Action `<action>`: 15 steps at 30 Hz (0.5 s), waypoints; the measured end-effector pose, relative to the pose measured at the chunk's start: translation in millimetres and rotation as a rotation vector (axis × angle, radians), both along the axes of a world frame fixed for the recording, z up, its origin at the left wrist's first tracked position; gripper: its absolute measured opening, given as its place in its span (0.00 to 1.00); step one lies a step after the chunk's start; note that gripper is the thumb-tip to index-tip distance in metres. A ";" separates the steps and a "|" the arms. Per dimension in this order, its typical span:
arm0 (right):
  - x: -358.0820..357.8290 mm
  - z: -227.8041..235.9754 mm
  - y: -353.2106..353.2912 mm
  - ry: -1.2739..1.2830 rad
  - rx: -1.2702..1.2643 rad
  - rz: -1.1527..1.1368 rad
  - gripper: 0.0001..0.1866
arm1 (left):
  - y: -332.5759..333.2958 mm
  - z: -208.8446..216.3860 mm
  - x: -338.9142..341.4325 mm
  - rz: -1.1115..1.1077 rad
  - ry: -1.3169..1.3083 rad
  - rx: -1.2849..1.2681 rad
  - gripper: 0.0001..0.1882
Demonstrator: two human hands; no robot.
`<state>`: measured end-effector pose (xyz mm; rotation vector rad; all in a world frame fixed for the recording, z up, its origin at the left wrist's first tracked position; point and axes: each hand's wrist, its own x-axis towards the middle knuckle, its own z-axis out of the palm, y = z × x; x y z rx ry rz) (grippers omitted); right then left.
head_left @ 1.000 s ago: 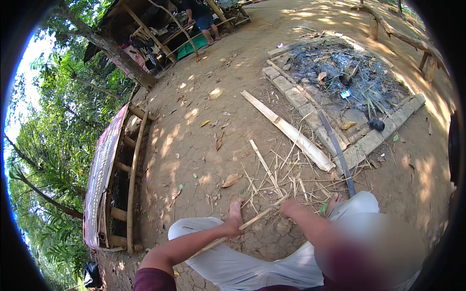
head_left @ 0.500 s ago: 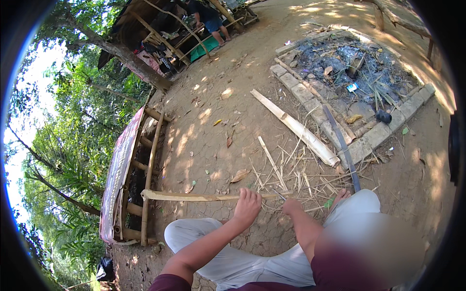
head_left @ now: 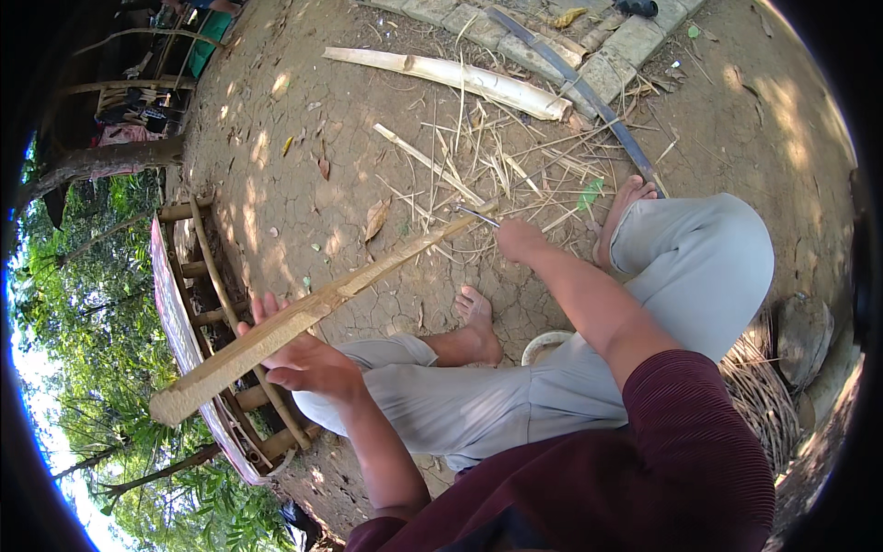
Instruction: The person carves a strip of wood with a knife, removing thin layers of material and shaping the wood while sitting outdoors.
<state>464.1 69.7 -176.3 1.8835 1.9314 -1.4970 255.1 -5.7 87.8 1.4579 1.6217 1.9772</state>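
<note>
A long, pale wooden strip [head_left: 303, 316] slants across in front of me, its broad end raised at the left and its thin end low near the shavings. My left hand [head_left: 317, 363] bears it from beneath: the strip lies across the palm, with the fingers loosely stretched past its far side and the thumb on the near side. My right hand [head_left: 521, 241] is closed around the handle of a small knife [head_left: 480, 217]. The knife's blade lies at the strip's thin end; whether it cuts in cannot be made out. The handle is mostly hidden by the fist.
Thin shavings [head_left: 501, 170] litter the cracked earth before my feet. Beyond them lie a split bamboo piece [head_left: 451, 81] and a long dark flat bar [head_left: 589, 97] leaning over a brick border [head_left: 612, 69]. A bamboo bench [head_left: 207, 322] stands left; a bundle of thin sticks [head_left: 763, 396] lies at right.
The wooden strip's broad end has swung up and toward me, and my left hand has shifted left along it with loosened fingers. My right hand still grips the knife. The view has tilted downward.
</note>
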 end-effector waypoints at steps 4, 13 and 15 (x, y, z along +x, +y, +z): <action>-12.7 -24.1 0.4 0.011 -0.064 -0.049 0.13 | 35.7 31.7 -18.7 -0.366 -0.209 0.249 0.55; -53.3 -55.0 1.2 0.051 -0.107 -0.077 0.18 | 27.6 49.7 -50.6 -0.727 -0.177 0.215 0.36; -69.5 -40.5 -7.5 0.029 -0.062 -0.173 0.21 | 31.7 68.3 -33.1 -0.385 -0.198 0.240 0.27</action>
